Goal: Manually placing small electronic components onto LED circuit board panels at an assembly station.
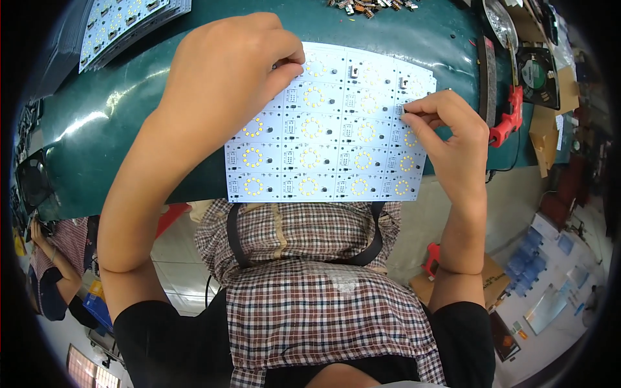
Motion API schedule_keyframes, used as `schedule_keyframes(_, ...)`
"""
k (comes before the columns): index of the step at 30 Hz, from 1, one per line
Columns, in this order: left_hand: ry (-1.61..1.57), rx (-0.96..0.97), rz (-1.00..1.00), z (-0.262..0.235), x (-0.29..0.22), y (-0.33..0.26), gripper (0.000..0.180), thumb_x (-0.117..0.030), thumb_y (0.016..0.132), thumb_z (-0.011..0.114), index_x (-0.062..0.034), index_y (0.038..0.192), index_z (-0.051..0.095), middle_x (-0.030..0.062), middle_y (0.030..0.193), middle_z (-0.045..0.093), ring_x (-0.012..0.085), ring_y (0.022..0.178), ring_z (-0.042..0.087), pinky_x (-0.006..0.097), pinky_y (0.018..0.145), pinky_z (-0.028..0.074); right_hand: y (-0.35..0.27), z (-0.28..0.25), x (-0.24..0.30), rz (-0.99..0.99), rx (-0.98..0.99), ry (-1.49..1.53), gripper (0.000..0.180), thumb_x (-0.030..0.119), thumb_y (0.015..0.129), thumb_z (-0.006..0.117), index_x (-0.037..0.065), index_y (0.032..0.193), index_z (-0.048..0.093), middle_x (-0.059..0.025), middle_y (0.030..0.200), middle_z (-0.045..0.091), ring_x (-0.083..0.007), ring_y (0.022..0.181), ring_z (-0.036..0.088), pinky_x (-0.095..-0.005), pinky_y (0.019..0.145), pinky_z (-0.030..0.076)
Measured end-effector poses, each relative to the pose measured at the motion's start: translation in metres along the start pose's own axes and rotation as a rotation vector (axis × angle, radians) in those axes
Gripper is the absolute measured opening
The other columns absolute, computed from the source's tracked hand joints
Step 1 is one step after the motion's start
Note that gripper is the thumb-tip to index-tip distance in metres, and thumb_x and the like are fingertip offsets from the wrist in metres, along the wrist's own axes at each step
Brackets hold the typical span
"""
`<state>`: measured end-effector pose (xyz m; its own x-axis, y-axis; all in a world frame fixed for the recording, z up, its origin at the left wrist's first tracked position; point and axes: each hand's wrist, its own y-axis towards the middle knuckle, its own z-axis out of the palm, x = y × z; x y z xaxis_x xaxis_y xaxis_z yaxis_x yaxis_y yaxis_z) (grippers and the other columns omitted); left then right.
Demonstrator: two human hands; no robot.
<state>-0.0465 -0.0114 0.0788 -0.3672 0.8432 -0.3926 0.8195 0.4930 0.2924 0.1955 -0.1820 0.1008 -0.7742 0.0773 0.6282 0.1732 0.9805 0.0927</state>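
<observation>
A white circuit board panel (328, 145) lies in front of me, its near edge over the table's edge. Rings of small yellow LEDs repeat across it in a grid. Two small slide switches (354, 72) stand on its far row. Over the far left corner, my left hand (236, 61) is closed in a pinch at the board's surface; what the fingers hold is hidden. My right hand (453, 126) pinches at the right-hand column, thumb and forefinger closed on a tiny dark part too small to make out.
On the green table (84, 165) a pile of loose small switches (372, 6) lies at the far side. Stacked circuit boards (123, 29) stand far left. A red-handled tool (510, 119), a metal bar (487, 77) and a fan (539, 77) sit right. Another person (55, 271) works at left.
</observation>
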Motion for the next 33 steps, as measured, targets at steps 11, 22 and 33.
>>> schedule_keyframes(11, 0.116, -0.24, 0.069, 0.043, 0.029, 0.061, 0.019, -0.018, 0.09, 0.075, -0.0081, 0.106, 0.073, 0.0047, 0.089, 0.073, 0.0209, 0.078, 0.071, 0.034, 0.07, 0.057, 0.001, -0.003, 0.0, 0.02, 0.04, 0.006, 0.019, -0.007, 0.078, 0.079, -0.001, 0.096, 0.074, -0.009, 0.085, 0.069, -0.0172, 0.073, 0.069, -0.0278, 0.066, 0.056)
schedule_keyframes(22, -0.07, -0.074, -0.089, 0.028, 0.027, 0.072, 0.005, -0.005, 0.084, 0.068, -0.0033, 0.089, 0.068, 0.0156, 0.084, 0.07, 0.0339, 0.083, 0.069, 0.044, 0.075, 0.054, 0.006, -0.003, -0.004, -0.054, 0.097, -0.082, 0.018, -0.005, 0.082, 0.077, 0.0, 0.098, 0.073, -0.009, 0.085, 0.068, -0.0178, 0.074, 0.069, -0.0284, 0.066, 0.056)
schedule_keyframes(33, -0.78, 0.085, -0.516, -0.029, -0.003, 0.039, 0.006, -0.004, 0.097, 0.067, 0.0011, 0.1, 0.069, 0.0007, 0.085, 0.068, 0.0041, 0.073, 0.058, 0.023, 0.065, 0.048, 0.003, -0.008, -0.001, -0.039, 0.05, -0.098, 0.02, -0.01, 0.079, 0.074, -0.002, 0.097, 0.072, -0.0063, 0.088, 0.07, -0.013, 0.076, 0.068, -0.0253, 0.068, 0.052)
